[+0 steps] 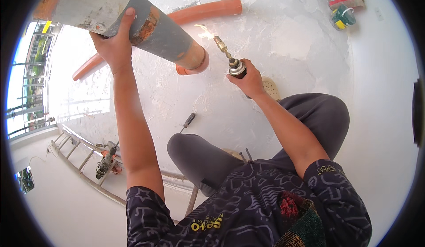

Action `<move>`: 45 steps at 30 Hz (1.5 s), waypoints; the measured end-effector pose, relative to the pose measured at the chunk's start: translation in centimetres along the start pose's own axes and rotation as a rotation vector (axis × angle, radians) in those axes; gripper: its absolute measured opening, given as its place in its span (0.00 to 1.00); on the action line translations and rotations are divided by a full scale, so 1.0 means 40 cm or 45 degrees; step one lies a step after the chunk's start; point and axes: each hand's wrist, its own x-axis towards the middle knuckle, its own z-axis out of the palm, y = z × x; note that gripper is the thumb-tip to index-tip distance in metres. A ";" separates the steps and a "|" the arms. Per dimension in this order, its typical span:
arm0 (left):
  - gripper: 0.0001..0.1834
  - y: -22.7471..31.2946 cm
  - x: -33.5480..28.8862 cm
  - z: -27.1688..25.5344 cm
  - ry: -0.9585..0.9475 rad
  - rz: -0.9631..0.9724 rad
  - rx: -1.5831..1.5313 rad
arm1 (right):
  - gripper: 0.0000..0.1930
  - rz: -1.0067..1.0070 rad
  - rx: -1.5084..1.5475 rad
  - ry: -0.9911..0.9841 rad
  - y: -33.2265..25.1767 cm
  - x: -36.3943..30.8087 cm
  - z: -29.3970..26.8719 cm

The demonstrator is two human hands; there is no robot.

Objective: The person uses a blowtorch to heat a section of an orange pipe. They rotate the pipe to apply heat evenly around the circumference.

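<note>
Above the floor point(305, 57), a grey pipe point(164, 38) is clasped by the left hand point(116, 48), a torch point(231, 61) by the right hand point(249, 80); heating seems underway, careful aim likely needed next.

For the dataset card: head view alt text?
A lit torch is held in a bare right-hand grip, its flame right of a gray pipe held in the left-hand grip. Orange piping lies on the pale floor; a screwdriver lies by the left knee.

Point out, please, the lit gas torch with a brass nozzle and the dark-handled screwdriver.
Lit gas torch with a brass nozzle point(225, 51): head view, on its brass neck.
Dark-handled screwdriver point(190, 119): head view, on its handle.
</note>
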 end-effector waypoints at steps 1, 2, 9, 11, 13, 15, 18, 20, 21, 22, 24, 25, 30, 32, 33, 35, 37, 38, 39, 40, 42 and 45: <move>0.56 0.104 -0.100 -0.012 -0.025 0.067 -0.085 | 0.36 -0.019 -0.051 0.055 0.031 -0.138 -0.099; 0.56 0.179 -0.173 -0.021 -0.031 0.004 -0.100 | 0.36 0.081 -0.096 0.083 0.055 -0.243 -0.173; 0.54 0.038 -0.065 0.333 -0.239 -0.020 -0.167 | 0.37 0.319 -0.033 0.182 0.140 -0.002 -0.153; 0.54 0.094 -0.149 0.486 -0.342 0.103 -0.308 | 0.37 0.285 -0.043 0.227 0.234 -0.040 -0.351; 0.55 0.254 -0.268 0.608 -0.452 0.096 -0.324 | 0.38 0.315 -0.039 0.201 0.315 -0.158 -0.602; 0.57 0.435 -0.354 0.677 -0.651 0.174 -0.314 | 0.38 0.397 -0.056 0.166 0.350 -0.267 -0.791; 0.59 0.571 -0.388 0.669 -0.694 0.101 -0.166 | 0.39 0.311 0.089 0.086 0.328 -0.333 -0.857; 0.60 0.560 -0.383 0.629 -0.758 0.178 -0.182 | 0.40 0.382 0.068 0.017 0.303 -0.343 -0.810; 0.60 0.539 -0.380 0.609 -0.754 0.149 -0.128 | 0.40 0.408 0.056 -0.005 0.297 -0.354 -0.783; 0.60 0.518 -0.382 0.590 -0.749 0.178 -0.174 | 0.40 0.345 0.042 0.037 0.296 -0.368 -0.758; 0.60 0.501 -0.397 0.559 -0.709 0.165 -0.180 | 0.40 0.308 -0.053 0.138 0.301 -0.406 -0.718; 0.60 0.507 -0.409 0.553 -0.664 0.133 -0.180 | 0.40 0.257 -0.092 0.212 0.309 -0.425 -0.707; 0.63 0.620 -0.511 0.565 -0.434 -0.075 -0.142 | 0.39 0.092 -0.159 0.389 0.372 -0.523 -0.680; 0.68 0.648 -0.558 0.590 -0.358 -0.043 -0.141 | 0.38 0.067 -0.197 0.401 0.404 -0.557 -0.669; 0.70 0.657 -0.578 0.600 -0.319 -0.072 -0.101 | 0.38 0.068 -0.215 0.392 0.418 -0.571 -0.662; 0.72 0.669 -0.608 0.613 -0.261 -0.152 -0.015 | 0.39 0.051 -0.255 0.394 0.443 -0.594 -0.653; 0.73 0.679 -0.620 0.622 -0.249 -0.194 0.029 | 0.39 0.024 -0.285 0.408 0.458 -0.605 -0.649; 0.74 0.683 -0.619 0.625 -0.261 -0.180 0.016 | 0.39 0.031 -0.294 0.438 0.461 -0.604 -0.649; 0.74 0.685 -0.615 0.625 -0.280 -0.154 0.000 | 0.40 0.038 -0.296 0.448 0.463 -0.601 -0.648; 0.73 0.687 -0.607 0.623 -0.275 -0.147 0.022 | 0.40 0.049 -0.303 0.471 0.462 -0.595 -0.647; 0.72 0.681 -0.587 0.611 -0.279 -0.111 0.061 | 0.40 0.030 -0.287 0.482 0.455 -0.587 -0.639; 0.76 0.653 -0.560 0.581 -0.289 -0.229 0.004 | 0.40 0.023 -0.300 0.478 0.446 -0.585 -0.622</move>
